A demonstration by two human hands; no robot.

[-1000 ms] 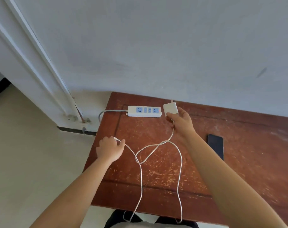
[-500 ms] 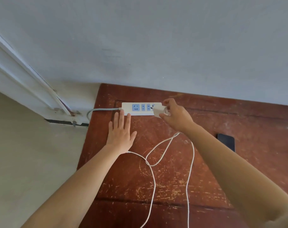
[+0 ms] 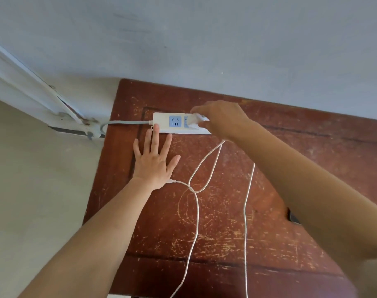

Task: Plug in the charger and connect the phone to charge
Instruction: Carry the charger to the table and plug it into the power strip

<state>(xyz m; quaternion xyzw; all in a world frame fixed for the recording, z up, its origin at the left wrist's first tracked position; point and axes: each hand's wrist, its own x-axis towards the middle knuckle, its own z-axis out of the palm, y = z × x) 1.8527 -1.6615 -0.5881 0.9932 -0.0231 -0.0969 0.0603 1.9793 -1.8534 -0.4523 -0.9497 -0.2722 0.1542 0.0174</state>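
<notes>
Head view, upper centre: right hand (image 3: 223, 121) grip closed on charger (image 3: 195, 121), over power strip (image 3: 179, 123) on tabletop (image 3: 226, 211). Left hand (image 3: 154, 162) flat, open, fingertips bracing strip. Phone (image 3: 293, 217) right, mostly hidden behind forearm. Risk: prongs misaligned, strip slides; cable (image 3: 196, 203) loop snags.

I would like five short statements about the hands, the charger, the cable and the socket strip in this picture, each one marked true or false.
1. The right hand holds the white charger block at the white socket strip with blue outlets. True.
2. The left hand is closed in a fist around the thin white cable. False: it lies flat and open on the scratched brown wooden table, fingertips at the strip.
3. The strip's grey cord leaves toward the left. True.
4. The cable's small white plug end is in the dark phone. False: it lies loose by the left wrist.
5. The strip lies on the floor. False: it is on the table.
</notes>
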